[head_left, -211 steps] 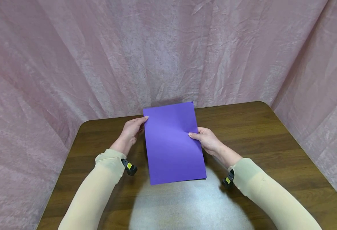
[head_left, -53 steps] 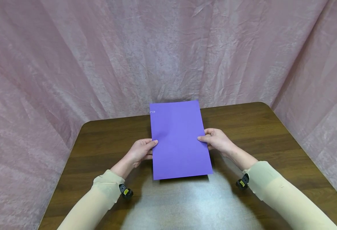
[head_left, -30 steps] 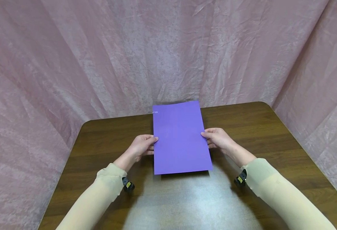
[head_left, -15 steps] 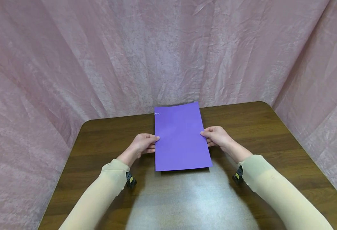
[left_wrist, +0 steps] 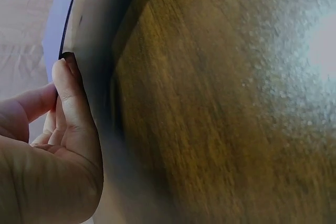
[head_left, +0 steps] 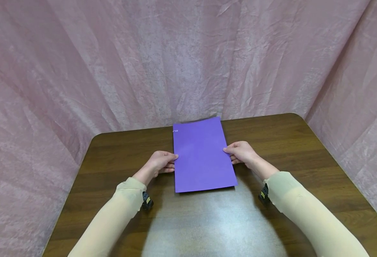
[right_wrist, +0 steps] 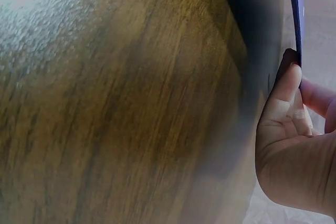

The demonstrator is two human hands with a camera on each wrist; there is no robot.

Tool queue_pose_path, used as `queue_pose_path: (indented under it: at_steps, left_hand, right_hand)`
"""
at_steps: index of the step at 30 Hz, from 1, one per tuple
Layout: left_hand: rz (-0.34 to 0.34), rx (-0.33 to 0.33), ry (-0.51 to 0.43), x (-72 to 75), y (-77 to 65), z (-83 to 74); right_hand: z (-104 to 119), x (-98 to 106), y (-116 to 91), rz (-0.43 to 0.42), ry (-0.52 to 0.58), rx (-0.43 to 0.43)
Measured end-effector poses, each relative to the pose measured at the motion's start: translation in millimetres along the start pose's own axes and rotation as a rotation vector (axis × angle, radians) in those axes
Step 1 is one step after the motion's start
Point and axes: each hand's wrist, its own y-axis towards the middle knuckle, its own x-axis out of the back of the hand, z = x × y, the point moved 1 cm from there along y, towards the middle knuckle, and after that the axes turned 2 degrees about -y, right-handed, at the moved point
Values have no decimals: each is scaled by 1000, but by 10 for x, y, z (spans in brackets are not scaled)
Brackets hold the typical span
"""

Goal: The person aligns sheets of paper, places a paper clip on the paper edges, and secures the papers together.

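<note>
A purple sheet of paper (head_left: 201, 157) is held close over the far middle of the table, its far edge slightly bowed. A white paper clip (head_left: 175, 131) sits on its left edge near the far corner. My left hand (head_left: 159, 163) pinches the left edge, thumb on top and fingers underneath. Opposite it, my right hand (head_left: 242, 154) pinches the right edge the same way. Both wrist views show the paper (left_wrist: 60, 19) edge-on between thumb and fingers, with the hand's underside close to the tabletop.
The brown wood-grain table (head_left: 288, 150) has rounded far corners and a bright glare patch in front of the paper. Pink velvety curtain (head_left: 188, 64) hangs right behind the table and along both sides. A small black camera (head_left: 147, 201) is strapped at each wrist.
Seven seconds ago my left hand was at the paper's far left corner, where the clip now shows. Since then it slid nearer along the edge. Lately both hands have lowered the paper.
</note>
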Motion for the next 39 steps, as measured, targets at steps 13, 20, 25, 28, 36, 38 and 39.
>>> queue_pose_path:
  at_steps: [13, 20, 25, 28, 36, 38, 39]
  left_hand:
    - [-6, 6, 74, 19, 85, -18]
    - [4, 12, 91, 18, 95, -26]
    - [-3, 13, 105, 14, 106, -24]
    - [-5, 13, 115, 12, 120, -19]
    - [-9, 26, 146, 0, 135, -53]
    - [-11, 29, 156, -1, 131, -68]
    - [-14, 30, 162, -4, 128, -78]
  right_hand:
    - [-31, 7, 78, -32, -100, -35]
    - [-19, -6, 94, -53, -185, -40]
    - [-31, -15, 114, -69, -237, -31]
    - [-39, -13, 129, -80, -267, -23]
    - [-53, -2, 173, -110, -317, -36]
    - [-53, 0, 187, -112, -336, -30]
    - [-52, 0, 195, -114, -347, -29]
